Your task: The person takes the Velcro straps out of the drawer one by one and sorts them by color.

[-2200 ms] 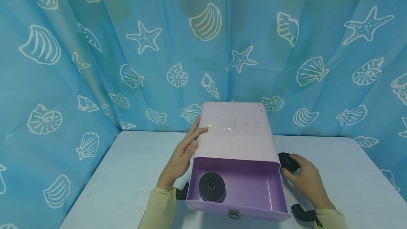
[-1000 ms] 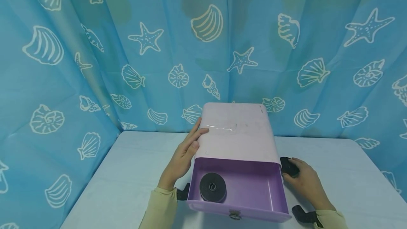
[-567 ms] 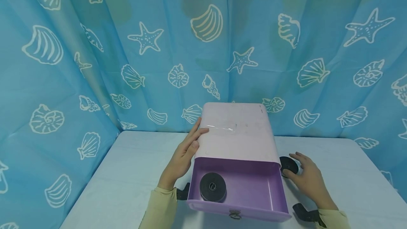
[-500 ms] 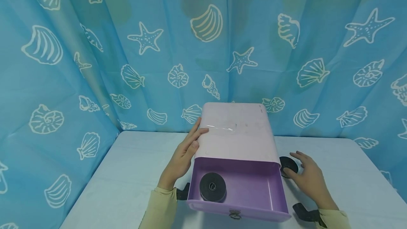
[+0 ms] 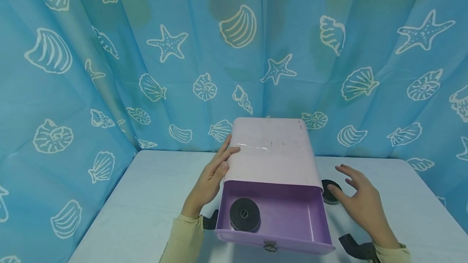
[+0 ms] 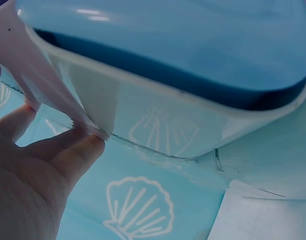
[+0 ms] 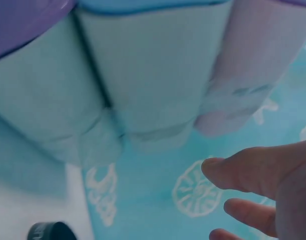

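Observation:
A drawer unit with a white-pink top (image 5: 272,149) stands at the table's middle, its purple top drawer (image 5: 285,214) pulled out. Inside the drawer, at left, lies a black roll of wound strip (image 5: 244,214). My left hand (image 5: 206,182) rests against the unit's left side and top edge, fingers straight; in the left wrist view its fingertips (image 6: 95,142) touch the casing. To the right of the unit, a second black roll (image 5: 330,192) lies on the table, partly behind the thumb. My right hand (image 5: 365,202) hovers beside it, fingers spread and holding nothing.
Below the purple drawer the unit has more drawers, one with a blue front (image 6: 193,40) in the left wrist view. A white table (image 5: 153,198) carries everything. A blue shell-patterned curtain (image 5: 204,52) hangs behind and at left. Black wrist mounts (image 5: 356,247) jut inward from the sleeves.
My right hand has let go of the second black roll, opened its fingers and drawn away to the right. The roll stays beside the unit; my left hand has not moved.

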{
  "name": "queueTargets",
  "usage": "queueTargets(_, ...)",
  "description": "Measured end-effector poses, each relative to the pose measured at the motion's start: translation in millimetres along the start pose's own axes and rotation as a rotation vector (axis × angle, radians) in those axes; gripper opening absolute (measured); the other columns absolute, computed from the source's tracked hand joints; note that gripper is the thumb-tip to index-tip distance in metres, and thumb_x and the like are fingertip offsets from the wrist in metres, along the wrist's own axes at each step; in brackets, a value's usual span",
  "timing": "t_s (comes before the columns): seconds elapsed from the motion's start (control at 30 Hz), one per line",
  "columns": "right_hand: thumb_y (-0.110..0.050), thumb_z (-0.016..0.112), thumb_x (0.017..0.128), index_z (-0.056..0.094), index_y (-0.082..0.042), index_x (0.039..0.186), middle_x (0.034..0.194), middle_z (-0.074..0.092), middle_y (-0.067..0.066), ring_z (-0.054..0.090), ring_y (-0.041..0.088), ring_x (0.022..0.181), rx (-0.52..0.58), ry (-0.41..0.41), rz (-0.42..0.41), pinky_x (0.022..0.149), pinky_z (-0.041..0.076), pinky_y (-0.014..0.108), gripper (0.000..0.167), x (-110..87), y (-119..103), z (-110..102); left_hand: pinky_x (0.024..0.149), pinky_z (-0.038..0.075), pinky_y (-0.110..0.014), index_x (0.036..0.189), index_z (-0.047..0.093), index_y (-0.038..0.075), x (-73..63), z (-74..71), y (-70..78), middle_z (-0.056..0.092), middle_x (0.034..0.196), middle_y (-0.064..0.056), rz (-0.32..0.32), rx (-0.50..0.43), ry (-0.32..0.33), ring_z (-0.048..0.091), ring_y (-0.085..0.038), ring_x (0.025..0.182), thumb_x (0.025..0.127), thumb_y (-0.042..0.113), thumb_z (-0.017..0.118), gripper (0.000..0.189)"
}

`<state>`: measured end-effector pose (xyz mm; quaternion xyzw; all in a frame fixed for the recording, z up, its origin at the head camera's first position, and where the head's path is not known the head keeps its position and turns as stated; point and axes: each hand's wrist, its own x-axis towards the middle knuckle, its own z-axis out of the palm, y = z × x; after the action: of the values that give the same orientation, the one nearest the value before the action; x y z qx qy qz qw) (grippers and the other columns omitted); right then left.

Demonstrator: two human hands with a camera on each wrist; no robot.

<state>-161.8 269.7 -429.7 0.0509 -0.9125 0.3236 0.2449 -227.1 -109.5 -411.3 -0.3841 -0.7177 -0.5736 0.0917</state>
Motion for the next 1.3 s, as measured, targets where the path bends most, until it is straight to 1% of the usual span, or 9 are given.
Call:
queueTargets(0.23,-0.022,0.079,0.089,0.056,-0.002,0.139,0.139,0.054,0.025,0.053,0.046,0.124,0.006,0.031,0.016,0.089,0.048,0.059,0.058,-1.7,-25.5,-14.0,0.122,0.017,-0.042,0.152,0.045,0.011,0.2,0.1,1.0,0.010,0.169,-0.001,-0.001,0.003,0.001,0.007,-0.022,0.155,0.111,0.014,0.035,0.042)
queueTargets(0.33,-0.024,0.080,0.089,0.056,-0.006,0.141,0.141,0.054,0.022,0.052,0.043,0.126,0.030,0.034,0.037,0.096,0.052,0.032,0.060,-2.4,-35.6,-20.2,0.122,0.018,-0.038,0.152,0.045,0.012,0.7,-0.3,1.5,0.009,0.169,-0.004,-0.003,0.003,0.000,0.007,-0.021,0.155,0.111,0.020,0.035,0.042)
queueTargets(0.37,-0.024,0.080,0.089,0.056,-0.006,0.141,0.141,0.054,0.021,0.052,0.043,0.127,0.037,0.033,0.047,0.097,0.051,0.032,0.061,-2.9,-38.9,-22.0,0.122,0.018,-0.037,0.152,0.045,0.013,0.9,-0.4,1.7,0.009,0.169,-0.003,-0.003,0.003,0.000,0.007,-0.020,0.155,0.111,0.020,0.035,0.042)
queueTargets(0.43,-0.024,0.080,0.088,0.056,-0.008,0.142,0.142,0.054,0.019,0.052,0.040,0.127,0.052,0.043,0.047,0.096,0.045,0.013,0.061,-4.6,-45.5,-25.5,0.122,0.018,-0.035,0.152,0.045,0.013,1.0,-0.4,1.6,0.009,0.169,-0.002,-0.006,-0.002,0.001,0.007,-0.019,0.155,0.111,0.021,0.035,0.042)
queueTargets(0.6,-0.016,0.081,0.087,0.057,-0.012,0.142,0.140,0.057,0.011,0.047,-0.001,0.129,0.110,0.084,-0.002,0.091,0.034,-0.001,0.061,-11.5,-61.4,-32.8,0.122,0.017,-0.035,0.151,0.045,0.011,0.6,0.0,0.4,0.009,0.169,-0.005,-0.003,-0.011,0.000,0.006,-0.021,0.155,0.111,0.015,0.035,0.042)
queueTargets(0.7,-0.008,0.082,0.085,0.057,-0.015,0.142,0.139,0.058,0.008,0.042,-0.015,0.123,0.162,0.089,-0.027,0.092,0.036,0.000,0.063,-15.4,-70.0,-37.2,0.122,0.017,-0.035,0.151,0.045,0.011,0.7,0.3,0.0,0.009,0.169,-0.006,0.000,-0.011,0.000,0.006,-0.022,0.155,0.111,0.014,0.035,0.042)
queueTargets(0.93,-0.004,0.083,0.082,0.056,-0.017,0.142,0.138,0.057,-0.004,0.047,-0.010,0.123,0.206,0.054,-0.031,0.094,0.039,0.003,0.067,-25.4,-91.9,-46.8,0.122,0.017,-0.034,0.152,0.045,0.013,0.4,0.7,0.4,0.009,0.169,0.002,-0.009,-0.026,-0.001,0.006,-0.019,0.155,0.111,0.022,0.035,0.042)
queueTargets(1.2,-0.008,0.086,0.080,0.057,-0.022,0.142,0.137,0.057,-0.010,0.051,-0.006,0.121,0.222,-0.024,-0.030,0.095,0.037,0.004,0.070,-35.3,-117.1,-50.7,0.122,0.017,-0.033,0.152,0.045,0.012,0.6,1.8,-0.2,0.008,0.169,-0.008,0.004,-0.031,-0.005,0.006,-0.020,0.155,0.112,0.024,0.035,0.043)
queueTargets(1.3,-0.016,0.087,0.079,0.058,-0.028,0.140,0.135,0.058,-0.012,0.048,-0.008,0.122,0.204,-0.062,-0.028,0.102,0.049,0.033,0.069,-36.0,-126.3,-51.3,0.122,0.017,-0.033,0.152,0.044,0.011,0.3,1.1,0.0,0.008,0.169,-0.010,0.007,-0.032,-0.004,0.005,-0.020,0.155,0.112,0.021,0.034,0.043)
